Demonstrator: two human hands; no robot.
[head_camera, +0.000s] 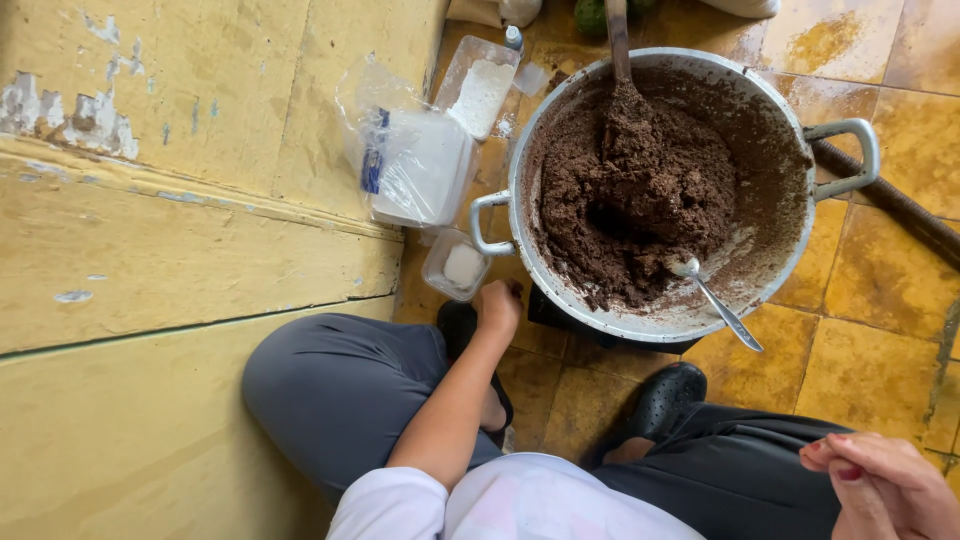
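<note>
A large metal pot (790, 110) with two loop handles is seen standing on the yellow tiled floor (870, 280), filled with a dark brown, crumbly mass (630, 190). A long-handled stirring tool (618, 40) is planted upright in the mass at the far side, and a metal spoon (712, 298) is rested against the near inner wall, its bowl in the mass and its handle lying over the rim. The left hand (497, 305) is stretched down to the floor just below the pot's left handle, right beside a small clear container (456, 265) of white powder; its grip is curled closed, but whether anything is held in it cannot be told. The right hand (880, 485) is kept low at the near right corner, well apart from the pot, with the fingers bent loosely and nothing gripped. Beside the pot's left side a clear plastic bag (405, 160) of white contents is placed, and beyond it a rectangular tub (480, 90) of white powder. The person's knees in grey trousers and a black shoe (665, 400) are seen beneath the pot, and a worn yellow wall (150, 200) fills the left.
</note>
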